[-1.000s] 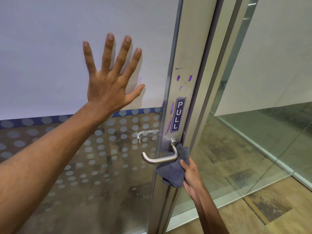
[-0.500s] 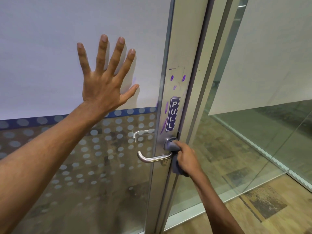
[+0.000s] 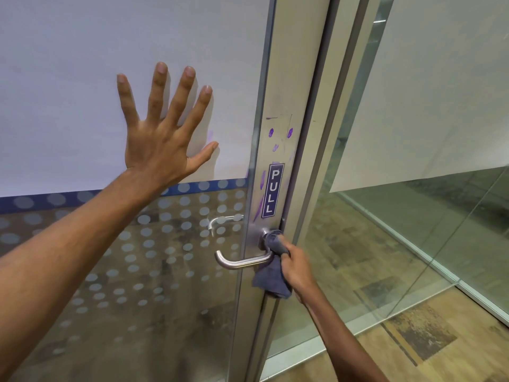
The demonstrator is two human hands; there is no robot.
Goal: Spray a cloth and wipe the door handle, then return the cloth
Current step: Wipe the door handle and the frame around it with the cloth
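Observation:
A silver lever door handle (image 3: pixel 239 261) sticks out to the left from the metal stile of a glass door (image 3: pixel 278 86). My right hand (image 3: pixel 296 267) grips a dark grey-blue cloth (image 3: pixel 271 279) and holds it against the handle's base by the stile; the cloth's loose end hangs below the lever. My left hand (image 3: pixel 162 133) lies flat on the frosted upper glass pane, fingers straight and spread.
A "PULL" sticker (image 3: pixel 272 191) and purple smudges sit on the stile above the handle. A second handle (image 3: pixel 221 221) shows through the dotted lower glass. To the right are a glass partition (image 3: pixel 413 216) and wood-pattern floor (image 3: pixel 413 337).
My right hand rose from below the lever to the handle's base, bunching the cloth against it, then dropped slightly so the cloth hangs again. My left hand stays pressed on the glass.

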